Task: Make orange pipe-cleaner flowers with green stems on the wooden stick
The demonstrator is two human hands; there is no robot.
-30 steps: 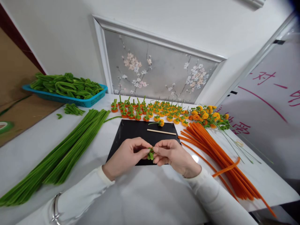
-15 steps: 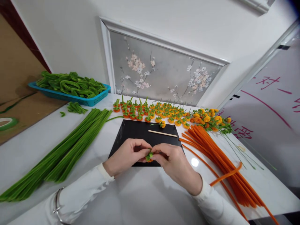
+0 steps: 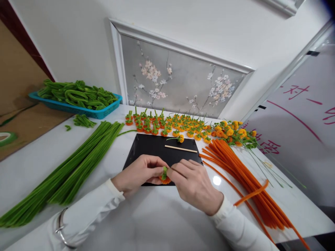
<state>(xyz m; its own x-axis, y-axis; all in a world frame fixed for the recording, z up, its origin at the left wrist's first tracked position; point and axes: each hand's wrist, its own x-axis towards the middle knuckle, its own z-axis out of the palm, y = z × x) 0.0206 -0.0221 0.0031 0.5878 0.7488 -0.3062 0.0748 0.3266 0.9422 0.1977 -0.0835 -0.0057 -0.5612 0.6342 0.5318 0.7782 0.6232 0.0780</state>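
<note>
Between my two hands, over the near edge of a black board (image 3: 149, 146), is a small orange pipe-cleaner flower (image 3: 164, 179) with a green top. My left hand (image 3: 142, 174) pinches it from the left with thumb and fingers. My right hand (image 3: 192, 183) is closed at its green part from the right; those fingertips are partly hidden. On the board beyond my hands lie a thin wooden stick (image 3: 180, 149) and a finished-looking yellow flower (image 3: 180, 138) with a thin green stem.
Green pipe cleaners (image 3: 75, 167) lie bundled at left, orange ones (image 3: 243, 177) at right. Rows of small orange and yellow flowers (image 3: 167, 123) stand behind the board. A blue basket (image 3: 104, 112) holds green pieces; stemmed flowers (image 3: 230, 132) are piled at back right. Green tape (image 3: 10, 138) sits far left.
My right hand has turned and its fingers have curled in more over the flower's green part. More of the flower's orange underside shows. The view has shifted slightly.
</note>
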